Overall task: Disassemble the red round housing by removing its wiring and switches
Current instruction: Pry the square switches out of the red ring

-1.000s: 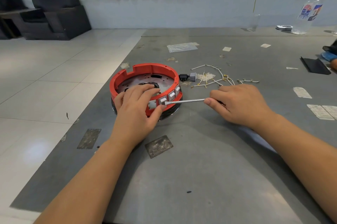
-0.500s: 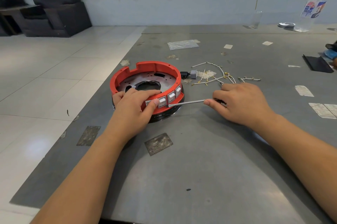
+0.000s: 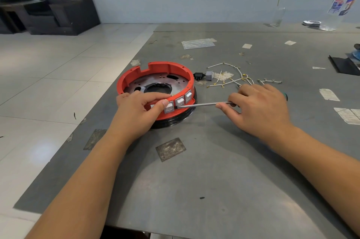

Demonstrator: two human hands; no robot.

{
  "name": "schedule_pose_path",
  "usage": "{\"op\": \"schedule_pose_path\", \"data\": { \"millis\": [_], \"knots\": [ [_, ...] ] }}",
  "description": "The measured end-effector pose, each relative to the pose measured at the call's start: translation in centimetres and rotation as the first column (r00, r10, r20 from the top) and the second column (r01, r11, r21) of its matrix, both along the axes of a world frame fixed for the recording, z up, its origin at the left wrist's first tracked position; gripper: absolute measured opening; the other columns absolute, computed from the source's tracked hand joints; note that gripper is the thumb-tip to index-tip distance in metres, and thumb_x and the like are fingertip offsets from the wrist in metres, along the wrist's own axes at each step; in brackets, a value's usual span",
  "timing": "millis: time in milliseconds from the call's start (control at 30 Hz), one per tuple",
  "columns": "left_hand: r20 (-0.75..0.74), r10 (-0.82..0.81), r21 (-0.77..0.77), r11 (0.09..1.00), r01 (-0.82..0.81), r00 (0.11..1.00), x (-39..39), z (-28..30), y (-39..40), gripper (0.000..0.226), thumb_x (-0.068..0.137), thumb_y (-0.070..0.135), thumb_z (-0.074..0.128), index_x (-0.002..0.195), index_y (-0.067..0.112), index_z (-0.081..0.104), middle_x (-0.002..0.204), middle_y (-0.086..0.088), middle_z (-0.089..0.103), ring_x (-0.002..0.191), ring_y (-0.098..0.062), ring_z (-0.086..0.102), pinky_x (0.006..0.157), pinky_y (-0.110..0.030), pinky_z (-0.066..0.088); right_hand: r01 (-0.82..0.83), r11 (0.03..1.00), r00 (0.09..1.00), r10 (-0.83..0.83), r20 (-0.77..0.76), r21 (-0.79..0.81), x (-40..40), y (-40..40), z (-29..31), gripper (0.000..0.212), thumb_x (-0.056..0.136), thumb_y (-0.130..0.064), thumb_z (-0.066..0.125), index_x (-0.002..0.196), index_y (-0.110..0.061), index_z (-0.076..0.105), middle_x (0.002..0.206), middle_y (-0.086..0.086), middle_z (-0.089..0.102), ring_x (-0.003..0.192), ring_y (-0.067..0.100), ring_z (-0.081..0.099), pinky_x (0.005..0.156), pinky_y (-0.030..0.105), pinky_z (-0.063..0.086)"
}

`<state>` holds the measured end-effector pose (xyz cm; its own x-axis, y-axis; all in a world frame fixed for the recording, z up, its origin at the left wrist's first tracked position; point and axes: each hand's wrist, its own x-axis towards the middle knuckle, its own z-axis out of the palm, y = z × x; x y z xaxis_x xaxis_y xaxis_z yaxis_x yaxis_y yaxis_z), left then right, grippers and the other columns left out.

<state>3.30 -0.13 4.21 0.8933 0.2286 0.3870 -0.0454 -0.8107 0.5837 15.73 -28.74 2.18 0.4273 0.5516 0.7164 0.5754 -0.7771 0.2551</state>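
The red round housing (image 3: pixel 161 67) sits on a black base on the grey table (image 3: pixel 214 180). Three white rocker switches (image 3: pixel 180 100) line its near right wall. My left hand (image 3: pixel 136 110) grips the near rim, fingers inside and thumb pressed by the leftmost switch. My right hand (image 3: pixel 259 108) holds a screwdriver (image 3: pixel 200 104) whose metal tip touches the middle switch's lower edge. Its green handle end shows beyond my palm. Loose white wires (image 3: pixel 233 78) with gold terminals lie behind my right hand, beside a removed grey switch (image 3: pixel 209 75) and a black plug part (image 3: pixel 198 76).
A water bottle (image 3: pixel 339 7) and a clear cup (image 3: pixel 277 16) stand at the table's far right. A black flat object (image 3: pixel 344 65) lies at the right edge. Tape patches dot the surface. The table's left edge drops to tiled floor; black armchairs (image 3: pixel 64 5) stand far left.
My left hand has slid back along the rim, uncovering the plate inside the housing. The screwdriver tip has shifted from the leftmost switch toward the middle one.
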Motion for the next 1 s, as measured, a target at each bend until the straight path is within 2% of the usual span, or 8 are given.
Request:
{"op": "schedule_pose_path", "data": {
  "millis": [67,133,200,367,533,733,900,1000],
  "knots": [
    [-0.032,0.001,-0.008,1.000,-0.001,0.999,0.0,0.2,-0.2,0.029,0.102,0.043,0.062,0.097,0.070,0.057,0.088,0.032,0.057,0.106,-0.019,0.055,0.102,-0.056,0.043,0.022,1.000,0.999,-0.022,0.031,0.012,-0.4,0.0,0.0,0.057,0.101,-0.063,0.045,0.071,-0.022,0.070,0.065,0.000,0.053,0.059,0.027,0.051,0.058,0.034,0.029],
    [-0.025,-0.003,-0.021,1.000,0.002,1.000,-0.1,0.3,-0.3,0.023,0.100,0.050,0.060,0.093,0.072,0.056,0.087,0.033,0.058,0.108,-0.026,0.057,0.101,-0.057,0.045,0.042,0.999,0.997,-0.043,0.057,0.017,-0.9,0.0,-0.1,0.056,0.101,-0.062,0.046,0.071,-0.022,0.070,0.065,0.001,0.053,0.058,0.028,0.051,0.058,0.035,0.030],
    [-0.008,0.001,-0.041,0.999,-0.001,1.000,-0.1,0.3,-0.4,0.016,0.097,0.056,0.054,0.092,0.070,0.057,0.084,0.033,0.059,0.106,-0.025,0.059,0.101,-0.058,0.046,0.053,0.998,0.996,-0.054,0.069,0.017,-1.2,0.2,-0.4,0.056,0.101,-0.062,0.046,0.071,-0.021,0.070,0.065,0.002,0.053,0.058,0.028,0.051,0.059,0.035,0.030],
    [0.013,0.006,-0.073,0.997,-0.005,1.000,0.0,0.3,-0.5,0.015,0.096,0.057,0.052,0.090,0.066,0.062,0.085,0.034,0.061,0.105,-0.016,0.061,0.103,-0.057,0.046,0.032,0.999,0.999,-0.032,0.003,-0.005,-0.8,0.5,-0.8,0.055,0.101,-0.062,0.046,0.073,-0.022,0.071,0.067,0.000,0.054,0.059,0.026,0.051,0.060,0.034,0.032],
    [-0.004,0.004,-0.082,0.997,-0.005,1.000,0.1,0.3,-0.4,0.016,0.092,0.060,0.048,0.086,0.068,0.060,0.087,0.033,0.062,0.110,-0.022,0.061,0.104,-0.055,0.046,-0.012,0.998,0.994,0.006,-0.112,-0.056,0.8,0.8,-0.3,0.058,0.101,-0.064,0.036,0.076,-0.023,0.068,0.072,-0.001,0.056,0.067,0.024,0.054,0.067,0.037,0.037],
    [-0.027,0.002,-0.118,0.993,-0.005,1.000,0.2,0.4,-0.2,0.019,0.092,0.058,0.048,0.085,0.068,0.062,0.090,0.031,0.067,0.112,-0.020,0.062,0.106,-0.055,0.046,-0.062,0.994,0.986,0.047,-0.160,-0.092,2.7,1.6,0.2,0.052,0.100,-0.063,0.033,0.077,-0.023,0.058,0.079,0.000,0.055,0.078,0.027,0.055,0.078,0.041,0.039],
    [-0.081,0.009,-0.131,0.991,-0.020,0.997,0.3,0.6,-0.1,0.025,0.090,0.063,0.046,0.081,0.082,0.058,0.101,0.026,0.070,0.122,-0.030,0.056,0.108,-0.052,0.046,-0.125,0.985,0.967,0.094,-0.235,-0.120,4.3,2.2,0.6,0.052,0.099,-0.063,0.030,0.077,-0.024,0.056,0.082,-0.004,0.049,0.082,0.024,0.053,0.085,0.040,0.034],
    [-0.089,0.015,-0.146,0.989,-0.028,0.996,0.5,0.5,-0.1,0.021,0.088,0.064,0.046,0.083,0.080,0.059,0.102,0.022,0.071,0.123,-0.030,0.055,0.107,-0.052,0.046,-0.161,0.973,0.954,0.111,-0.278,-0.163,5.3,2.5,0.7,0.053,0.098,-0.064,0.026,0.078,-0.025,0.056,0.084,-0.003,0.050,0.085,0.023,0.052,0.088,0.042,0.035]
  ]
}}
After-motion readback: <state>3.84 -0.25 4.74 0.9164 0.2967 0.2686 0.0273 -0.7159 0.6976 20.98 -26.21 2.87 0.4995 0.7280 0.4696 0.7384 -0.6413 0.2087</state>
